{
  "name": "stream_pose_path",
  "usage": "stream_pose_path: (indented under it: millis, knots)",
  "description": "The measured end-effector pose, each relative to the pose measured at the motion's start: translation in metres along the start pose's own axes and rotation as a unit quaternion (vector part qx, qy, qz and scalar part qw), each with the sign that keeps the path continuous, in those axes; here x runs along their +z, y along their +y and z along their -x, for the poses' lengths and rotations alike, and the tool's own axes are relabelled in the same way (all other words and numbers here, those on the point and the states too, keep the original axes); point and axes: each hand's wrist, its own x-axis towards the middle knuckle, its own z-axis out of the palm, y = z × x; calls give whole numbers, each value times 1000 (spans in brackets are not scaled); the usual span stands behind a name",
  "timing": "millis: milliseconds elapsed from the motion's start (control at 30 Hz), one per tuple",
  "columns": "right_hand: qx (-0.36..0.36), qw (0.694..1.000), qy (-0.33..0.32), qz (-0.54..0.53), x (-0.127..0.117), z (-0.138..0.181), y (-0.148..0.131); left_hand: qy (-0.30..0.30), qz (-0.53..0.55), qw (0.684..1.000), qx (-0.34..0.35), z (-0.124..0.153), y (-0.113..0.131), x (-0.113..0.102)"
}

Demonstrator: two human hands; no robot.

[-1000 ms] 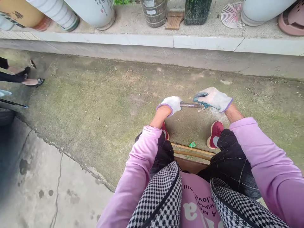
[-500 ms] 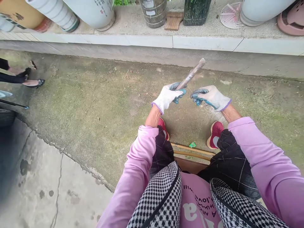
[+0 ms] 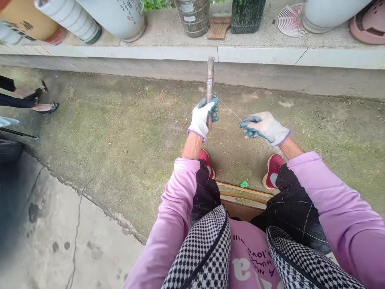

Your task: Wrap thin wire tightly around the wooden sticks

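Observation:
My left hand, in a white glove with blue-grey coated fingers, is closed around a brownish stick. The stick stands nearly upright in the view, its lower end showing below the fist. Silvery wire is wound in several turns round it above my fingers. From beside the left hand a thin wire strand runs taut, down and to the right. My right hand, gloved alike, pinches the far end of that strand between thumb and fingers.
Pots and a wooden piece stand on a tiled concrete ledge ahead. A small green wrapper lies between my red shoes. Another person's feet and a dark tyre are at the left.
My left hand has turned the stick from leaning right to nearly upright and shifted slightly left. The wire strand now shows stretched between the hands. My right hand has barely moved.

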Motion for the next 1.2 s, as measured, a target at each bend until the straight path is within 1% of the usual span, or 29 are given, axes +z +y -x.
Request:
stream_pose_path:
  millis: [167, 333, 400, 467, 500, 533, 567, 600, 633, 667, 700, 733, 767, 867, 967, 1033, 1100, 1200]
  knots:
    - [-21, 999, -27, -9, 1, 12, -5, 18, -3, 1000, 10, -11, -8, 0]
    - [-45, 998, -37, 32, -9, 26, -9, 56, -18, 998, 5, -22, -13, -3]
    - [-49, 997, -34, 41, -15, 34, -10, 62, -52, 997, 9, -28, -18, -5]
    - [-44, 998, -23, 46, -22, 40, -10, 60, -145, 987, 29, -33, -24, -7]
    - [-41, 998, -10, 49, -26, 43, -9, 46, -223, 973, 45, -34, -26, -7]
    - [-39, 998, 6, 53, -30, 45, -9, 20, -321, 945, 60, -35, -29, -7]
    - [-40, 997, 25, 59, -34, 46, -7, -17, -427, 901, 68, -34, -32, -6]
    - [-42, 996, 46, 65, -39, 46, -6, -61, -530, 843, 67, -31, -35, -3]
    - [-46, 994, 65, 74, -43, 45, -5, -109, -619, 775, 60, -26, -40, 2]
    - [-51, 992, 81, 86, -47, 43, -4, -151, -686, 710, 48, -20, -44, 8]
    - [-54, 989, 93, 99, -51, 40, -3, -185, -731, 656, 38, -13, -50, 15]
    - [-56, 986, 102, 115, -55, 36, -2, -215, -752, 621, 47, -5, -56, 22]
    - [-57, 983, 110, 132, -58, 32, -1, -233, -765, 597, 62, 4, -62, 29]
    - [-36, 976, 131, 173, -63, 15, 3, -299, -773, 548, 114, 28, -78, 46]
    - [6, 965, 161, 208, -68, -4, 10, -356, -757, 523, 165, 46, -81, 50]
    - [24, 954, 174, 245, -73, -17, 16, -372, -746, 520, 188, 53, -76, 46]
    - [32, 944, 174, 280, -79, -27, 23, -375, -739, 524, 195, 59, -67, 41]
    - [32, 933, 158, 322, -86, -38, 34, -366, -731, 546, 185, 65, -52, 32]
